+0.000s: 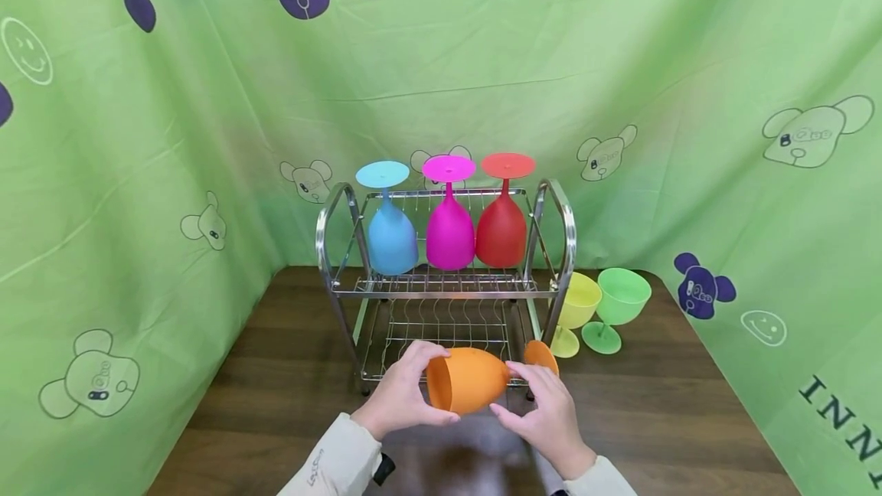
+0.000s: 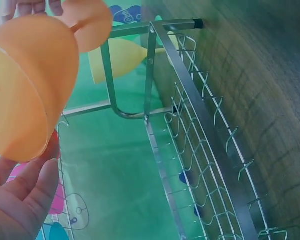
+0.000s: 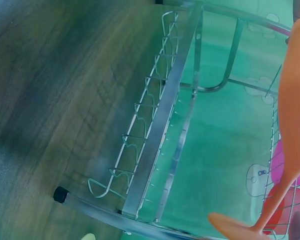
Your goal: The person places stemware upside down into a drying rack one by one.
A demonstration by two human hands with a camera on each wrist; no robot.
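An orange goblet [image 1: 475, 381] lies sideways in the air before the rack's lower tier, mouth to the left and round foot [image 1: 540, 357] to the right. My left hand [image 1: 406, 395] holds the bowl near its rim, fingers above and thumb below. At the stem end, my right hand [image 1: 544, 412] grips the goblet between thumb and fingers. The left wrist view shows the wide mouth of the orange bowl [image 2: 45, 75] beside my left fingers. On the metal rack's [image 1: 441, 293] upper tier, blue [image 1: 393, 239], magenta [image 1: 450, 236] and red [image 1: 501, 232] goblets stand upside down.
Right of the rack, a yellow goblet [image 1: 579, 303] and a green goblet [image 1: 622, 298] stand upright on the dark wooden table [image 1: 654, 404]. The rack's lower wire tier [image 1: 441, 327] lies just behind the hands. A green patterned cloth [image 1: 441, 60] hangs around the back and sides.
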